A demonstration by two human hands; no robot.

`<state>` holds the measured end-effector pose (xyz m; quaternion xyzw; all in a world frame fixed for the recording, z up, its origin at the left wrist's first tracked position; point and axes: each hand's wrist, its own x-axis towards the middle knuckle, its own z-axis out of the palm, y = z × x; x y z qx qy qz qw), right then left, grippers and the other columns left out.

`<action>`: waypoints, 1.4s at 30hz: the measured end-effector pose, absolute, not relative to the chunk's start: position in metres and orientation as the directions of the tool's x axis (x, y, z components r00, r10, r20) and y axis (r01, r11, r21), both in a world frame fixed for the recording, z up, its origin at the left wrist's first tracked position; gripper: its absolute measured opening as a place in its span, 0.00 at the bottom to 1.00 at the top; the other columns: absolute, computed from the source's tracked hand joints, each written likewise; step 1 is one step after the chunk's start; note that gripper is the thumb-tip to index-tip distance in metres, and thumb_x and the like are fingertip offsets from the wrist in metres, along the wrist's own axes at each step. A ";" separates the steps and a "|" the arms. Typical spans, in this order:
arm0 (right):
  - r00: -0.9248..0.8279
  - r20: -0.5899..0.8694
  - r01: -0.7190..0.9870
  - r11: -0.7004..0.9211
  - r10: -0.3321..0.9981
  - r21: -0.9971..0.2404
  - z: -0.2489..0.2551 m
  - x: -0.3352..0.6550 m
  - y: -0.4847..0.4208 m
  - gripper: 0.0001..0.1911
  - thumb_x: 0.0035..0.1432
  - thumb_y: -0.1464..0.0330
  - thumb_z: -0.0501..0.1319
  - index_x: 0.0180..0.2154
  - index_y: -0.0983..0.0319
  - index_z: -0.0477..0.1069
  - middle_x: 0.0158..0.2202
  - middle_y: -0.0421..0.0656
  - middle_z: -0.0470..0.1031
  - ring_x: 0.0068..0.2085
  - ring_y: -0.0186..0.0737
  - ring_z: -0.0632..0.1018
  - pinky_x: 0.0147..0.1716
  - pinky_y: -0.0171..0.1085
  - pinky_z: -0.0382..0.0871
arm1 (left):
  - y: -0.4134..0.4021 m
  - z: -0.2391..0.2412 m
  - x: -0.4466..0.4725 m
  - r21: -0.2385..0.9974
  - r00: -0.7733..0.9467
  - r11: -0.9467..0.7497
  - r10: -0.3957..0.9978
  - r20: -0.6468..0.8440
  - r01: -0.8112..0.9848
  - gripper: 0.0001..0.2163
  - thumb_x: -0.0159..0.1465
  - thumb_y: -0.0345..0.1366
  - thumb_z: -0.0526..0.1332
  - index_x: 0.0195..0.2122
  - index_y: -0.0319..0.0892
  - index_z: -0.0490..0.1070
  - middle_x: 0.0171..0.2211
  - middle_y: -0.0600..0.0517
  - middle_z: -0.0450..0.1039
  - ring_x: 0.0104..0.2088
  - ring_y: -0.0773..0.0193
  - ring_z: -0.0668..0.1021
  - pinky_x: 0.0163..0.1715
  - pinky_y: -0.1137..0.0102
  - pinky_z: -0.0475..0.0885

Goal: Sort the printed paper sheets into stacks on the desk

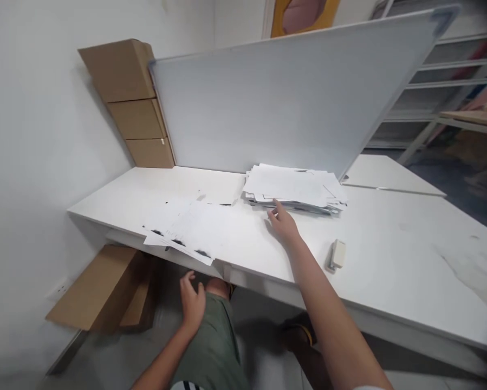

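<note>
My right hand (284,223) reaches over the white table, its fingertips at the front edge of a thick stack of white paper (290,183). The fingers are apart and nothing shows in them. My left hand (193,299) hangs above my knee, just off the table's front edge, loosely curled with fingers apart and holding nothing. Loose white sheets (190,230) with dark smudges lie on the table to the left, some jutting past the front edge. A small white stapler-like device (337,254) stands to the right of my right forearm.
Behind the table (393,260) leans a large whiteboard (284,103). Several brown cardboard boxes (131,103) are stacked at its left end. More open cardboard (99,287) sits below the table on the left. Shelving (450,84) stands at the back right.
</note>
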<state>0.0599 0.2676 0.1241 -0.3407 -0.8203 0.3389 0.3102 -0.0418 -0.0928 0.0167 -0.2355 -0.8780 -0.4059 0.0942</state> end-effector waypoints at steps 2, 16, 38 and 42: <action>-0.597 0.289 0.363 0.573 0.748 -0.734 0.124 0.064 0.254 0.36 0.59 0.58 0.52 0.67 0.59 0.54 0.41 0.43 0.76 0.29 0.37 0.70 0.34 0.38 0.64 | -0.107 0.051 -0.054 0.559 -0.752 0.527 0.282 0.595 0.640 0.18 0.64 0.34 0.53 0.55 0.38 0.64 0.51 0.38 0.68 0.57 0.49 0.69 0.58 0.52 0.64; -0.569 0.264 0.186 0.434 0.779 -0.881 0.126 0.119 0.172 0.29 0.55 0.57 0.56 0.56 0.62 0.69 0.54 0.53 0.74 0.55 0.53 0.73 0.57 0.53 0.64 | -0.040 0.154 -0.044 0.290 -0.099 0.037 0.975 0.202 0.956 0.22 0.63 0.26 0.49 0.58 0.39 0.69 0.60 0.42 0.69 0.62 0.59 0.69 0.65 0.56 0.56; -0.445 -0.290 -0.179 -0.402 0.847 -0.898 0.075 0.254 0.007 0.22 0.42 0.59 0.72 0.39 0.58 0.71 0.29 0.36 0.72 0.22 0.30 0.70 0.21 0.33 0.69 | -0.113 0.087 0.035 0.820 -0.515 0.097 0.735 -0.442 -0.565 0.28 0.62 0.58 0.58 0.48 0.37 0.73 0.41 0.42 0.79 0.43 0.52 0.81 0.42 0.59 0.79; -0.454 -0.237 -0.162 -0.341 0.859 -0.926 0.080 0.256 0.013 0.24 0.44 0.61 0.70 0.45 0.58 0.72 0.29 0.36 0.73 0.22 0.30 0.69 0.20 0.34 0.68 | -0.100 0.099 0.029 0.860 -0.586 0.112 0.687 -0.429 -0.498 0.22 0.51 0.49 0.72 0.38 0.35 0.77 0.32 0.45 0.80 0.34 0.55 0.82 0.35 0.63 0.79</action>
